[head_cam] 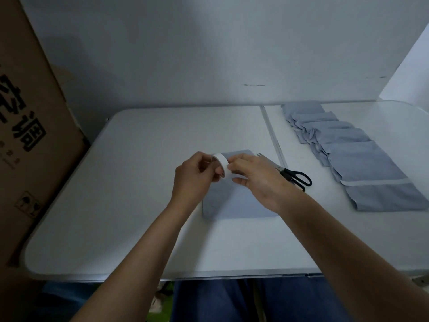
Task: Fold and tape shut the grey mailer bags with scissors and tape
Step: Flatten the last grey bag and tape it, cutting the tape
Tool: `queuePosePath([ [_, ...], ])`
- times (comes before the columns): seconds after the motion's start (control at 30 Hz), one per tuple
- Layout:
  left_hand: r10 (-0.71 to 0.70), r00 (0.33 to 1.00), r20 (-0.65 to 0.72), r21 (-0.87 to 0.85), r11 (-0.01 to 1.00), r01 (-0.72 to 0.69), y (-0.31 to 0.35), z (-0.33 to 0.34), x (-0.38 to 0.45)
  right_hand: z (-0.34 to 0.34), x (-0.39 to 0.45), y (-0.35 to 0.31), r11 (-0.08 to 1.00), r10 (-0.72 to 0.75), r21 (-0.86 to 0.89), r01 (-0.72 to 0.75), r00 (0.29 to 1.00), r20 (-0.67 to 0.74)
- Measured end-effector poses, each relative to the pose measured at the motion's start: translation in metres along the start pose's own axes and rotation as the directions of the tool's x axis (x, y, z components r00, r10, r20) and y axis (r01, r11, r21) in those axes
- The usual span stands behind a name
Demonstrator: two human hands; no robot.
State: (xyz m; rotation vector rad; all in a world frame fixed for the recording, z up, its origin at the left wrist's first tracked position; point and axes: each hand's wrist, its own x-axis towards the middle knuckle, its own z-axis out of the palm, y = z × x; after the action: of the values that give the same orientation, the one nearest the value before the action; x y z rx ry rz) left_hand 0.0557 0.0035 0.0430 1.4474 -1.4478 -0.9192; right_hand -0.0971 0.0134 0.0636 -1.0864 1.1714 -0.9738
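A grey mailer bag (234,203) lies flat on the white table (130,205), under both my hands. My left hand (192,180) grips a white roll of tape (222,165) held upright above the bag. My right hand (255,177) pinches the roll's outer edge with thumb and forefinger. Black-handled scissors (294,177) lie shut on the table just right of my right hand, blades pointing away from me and partly hidden behind it.
A row of several overlapping grey mailer bags (357,159) runs along the right half of the table. A large cardboard box (27,135) stands against the table's left edge. A white wall closes the far side. A seam (271,129) splits the tabletop.
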Motion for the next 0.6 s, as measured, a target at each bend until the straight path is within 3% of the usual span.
queuePosePath([
  [0.07, -0.164, 0.982, 0.094, -0.178, 0.968, 0.179, 0.0018, 0.0032, -0.0006, 0.0020, -0.0020, -0.0003, 0.999, -0.020, -0.035, 0.020, 1.000, 0.009],
  [0.13, -0.292, 0.922, 0.256, -0.368, 0.852, 0.372, 0.0068, 0.0047, -0.0029, 0.0034, -0.0039, -0.0004, 0.998, -0.036, -0.057, 0.037, 0.999, 0.020],
  [0.2, -0.356, 0.857, 0.371, -0.407, 0.768, 0.495, 0.0105, 0.0048, -0.0052, 0.0032, -0.0048, 0.0001, 0.996, -0.045, -0.072, 0.046, 0.999, 0.025],
  [0.23, -0.343, 0.867, 0.361, -0.346, 0.814, 0.466, 0.0098, 0.0050, -0.0055, 0.0026, -0.0053, 0.0005, 0.996, -0.046, -0.081, 0.048, 0.999, 0.023],
  [0.3, -0.185, 0.959, 0.215, -0.062, 0.977, 0.202, 0.0043, 0.0052, -0.0035, 0.0010, -0.0055, 0.0020, 0.993, -0.048, -0.103, 0.049, 0.999, 0.011],
  [0.33, -0.040, 0.991, 0.127, 0.100, 0.995, 0.027, 0.0039, 0.0040, -0.0035, 0.0003, -0.0053, 0.0024, 0.992, -0.044, -0.117, 0.045, 0.999, 0.009],
  [0.4, 0.181, 0.982, 0.057, 0.221, 0.957, -0.189, 0.0072, 0.0013, -0.0050, -0.0007, -0.0051, 0.0027, 0.993, -0.037, -0.114, 0.038, 0.999, 0.018],
  [0.47, 0.164, 0.984, 0.064, 0.185, 0.967, -0.173, 0.0081, 0.0013, -0.0060, -0.0019, -0.0042, 0.0025, 0.996, -0.046, -0.075, 0.048, 0.998, 0.033],
  [0.53, -0.016, 0.995, 0.101, 0.020, 1.000, 0.014, 0.0090, 0.0021, -0.0065, -0.0024, -0.0036, 0.0018, 0.997, -0.054, -0.059, 0.056, 0.998, 0.041],
  [0.6, -0.196, 0.961, 0.194, -0.184, 0.955, 0.231, 0.0098, 0.0030, -0.0074, -0.0016, -0.0039, 0.0022, 0.997, -0.058, -0.044, 0.060, 0.997, 0.049],
])
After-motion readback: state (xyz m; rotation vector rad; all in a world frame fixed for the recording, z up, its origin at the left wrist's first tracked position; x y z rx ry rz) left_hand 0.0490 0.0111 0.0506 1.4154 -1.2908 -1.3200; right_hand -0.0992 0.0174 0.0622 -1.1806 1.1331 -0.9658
